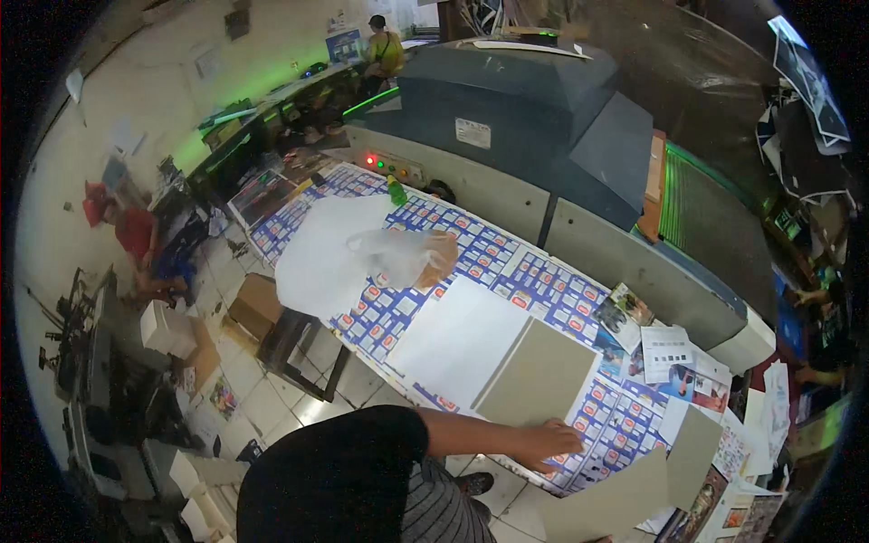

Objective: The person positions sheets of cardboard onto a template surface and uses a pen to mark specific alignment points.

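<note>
My left hand (549, 443) lies on the near edge of the table, fingers apart, touching the lower edge of a grey board (548, 373). A narrow grey strip runs along that board's left side, and a large white sheet (462, 339) lies to the left of both. At the bottom rim of the picture only a sliver of my right hand (601, 539) shows, against another grey board (615, 503) that juts past the table's edge. Its fingers are mostly cut off. One more grey board (695, 457) leans beside it on the right.
A white plastic bag (335, 258) and a clear bag (407, 256) lie farther left on the patterned table (563, 294). Behind stands a large grey machine (507, 100) with lit buttons. Printed papers (665, 348) crowd the right end. A person in red sits left; another stands far back.
</note>
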The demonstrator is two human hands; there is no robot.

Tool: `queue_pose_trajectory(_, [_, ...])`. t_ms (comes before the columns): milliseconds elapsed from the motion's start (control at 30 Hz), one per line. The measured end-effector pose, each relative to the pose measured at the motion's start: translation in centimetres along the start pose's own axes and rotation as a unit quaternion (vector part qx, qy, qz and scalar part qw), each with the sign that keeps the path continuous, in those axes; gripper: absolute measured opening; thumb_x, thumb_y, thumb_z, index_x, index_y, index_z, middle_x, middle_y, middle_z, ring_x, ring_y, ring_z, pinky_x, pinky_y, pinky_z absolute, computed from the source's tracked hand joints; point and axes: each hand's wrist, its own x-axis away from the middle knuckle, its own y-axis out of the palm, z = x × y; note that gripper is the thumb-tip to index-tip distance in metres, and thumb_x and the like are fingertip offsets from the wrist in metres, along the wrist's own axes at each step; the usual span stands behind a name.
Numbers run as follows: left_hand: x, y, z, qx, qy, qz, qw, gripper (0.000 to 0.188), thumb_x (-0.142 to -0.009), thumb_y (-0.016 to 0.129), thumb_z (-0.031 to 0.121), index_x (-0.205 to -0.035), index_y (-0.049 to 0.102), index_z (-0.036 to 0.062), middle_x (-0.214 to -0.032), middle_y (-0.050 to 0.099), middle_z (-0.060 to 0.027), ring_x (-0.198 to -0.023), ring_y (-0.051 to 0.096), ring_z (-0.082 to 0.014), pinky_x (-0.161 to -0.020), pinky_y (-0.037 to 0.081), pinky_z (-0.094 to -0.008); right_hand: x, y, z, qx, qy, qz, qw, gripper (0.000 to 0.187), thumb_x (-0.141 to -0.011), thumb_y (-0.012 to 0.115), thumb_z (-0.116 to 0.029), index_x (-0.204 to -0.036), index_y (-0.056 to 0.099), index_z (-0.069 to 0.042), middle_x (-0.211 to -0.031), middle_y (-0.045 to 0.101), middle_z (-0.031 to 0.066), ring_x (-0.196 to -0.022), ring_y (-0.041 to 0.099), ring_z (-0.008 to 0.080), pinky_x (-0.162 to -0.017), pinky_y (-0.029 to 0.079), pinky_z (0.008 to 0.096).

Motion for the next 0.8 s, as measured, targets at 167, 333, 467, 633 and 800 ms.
queue_pose_trajectory(167, [10.4,-1.5,2.9,-0.048,-0.173,0.148,0.973,0.053,-0.086,0.065,0.030,-0.131,0.051,0.0068,-0.131,0.052,-0.0143,-0.130,0.043,-0.0320,-0.106,0.029,-0.0500,-4.9,-3.3,2.7,-0.153,-0.020,-0.024,0.988,0.052,-0.099,0.053,-0.035,-0.124,0.055,0.010,-0.119,0.060,0.0287,-0.101,0.057,0.0360,-0.093,0.048,0.0463])
queue_pose_trajectory(333, [19.9,-2.4,5.4,-0.083,-0.316,0.225,0.918,0.050,-0.087,0.065,0.030,-0.130,0.054,0.0066,-0.131,0.055,-0.0159,-0.125,0.047,-0.0355,-0.105,0.031,-0.0514,-6.4,-2.4,1.9,-0.218,-0.013,-0.048,0.975,0.050,-0.099,0.054,-0.037,-0.125,0.056,0.006,-0.125,0.058,0.0250,-0.104,0.057,0.0327,-0.091,0.048,0.0448])
queue_pose_trajectory(467, [23.9,-2.3,6.4,-0.099,-0.411,0.289,0.859,0.049,-0.087,0.064,0.029,-0.130,0.056,0.0063,-0.129,0.056,-0.0184,-0.125,0.047,-0.0375,-0.105,0.031,-0.0531,-10.5,0.7,3.1,-0.233,-0.028,-0.098,0.967,0.046,-0.103,0.047,-0.037,-0.117,0.056,0.006,-0.110,0.061,0.0182,-0.095,0.057,0.0263,-0.085,0.049,0.0411])
queue_pose_trajectory(633, [27.7,-3.1,4.5,-0.102,-0.474,0.331,0.809,0.050,-0.086,0.067,0.028,-0.129,0.055,0.0058,-0.128,0.057,-0.0167,-0.126,0.045,-0.0369,-0.105,0.032,-0.0529,-9.8,2.2,1.4,-0.097,-0.057,-0.057,0.992,0.049,-0.099,0.053,-0.043,-0.116,0.055,0.003,-0.105,0.062,0.0122,-0.091,0.058,0.0223,-0.082,0.049,0.0357])
queue_pose_trajectory(800, [32.1,-4.6,0.2,-0.131,-0.498,0.341,0.786,0.048,-0.084,0.069,0.025,-0.126,0.056,0.0065,-0.127,0.058,-0.0145,-0.122,0.048,-0.0364,-0.102,0.035,-0.0523,-6.5,0.7,3.1,-0.163,-0.026,-0.028,0.986,0.048,-0.099,0.055,-0.043,-0.115,0.056,0.003,-0.101,0.063,0.0125,-0.089,0.058,0.0214,-0.080,0.050,0.0352])
